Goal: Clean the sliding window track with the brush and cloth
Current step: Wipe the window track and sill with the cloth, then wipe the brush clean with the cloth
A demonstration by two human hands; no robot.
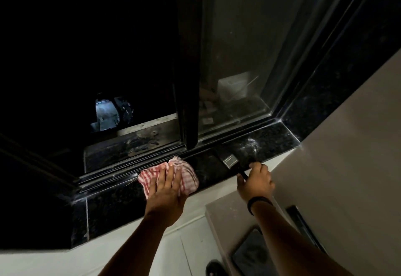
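A red-and-white checked cloth [186,175] lies bunched on the black granite sill [108,206], its far edge touching the dark sliding window track [121,170]. My left hand [166,191] rests flat on the cloth with fingers spread. My right hand [256,181] grips the black handle of a flat brush [229,159]. The brush's metal ferrule shows, and its dark bristles point at the track by the foot of the sash frame [187,80].
The left side of the window is open to darkness outside, with a dirty outer ledge [138,143]. The right sash is glass, with a white dusty patch [251,145] on the sill below it. A beige wall [336,156] stands on the right and a dark mat [253,254] lies on the floor.
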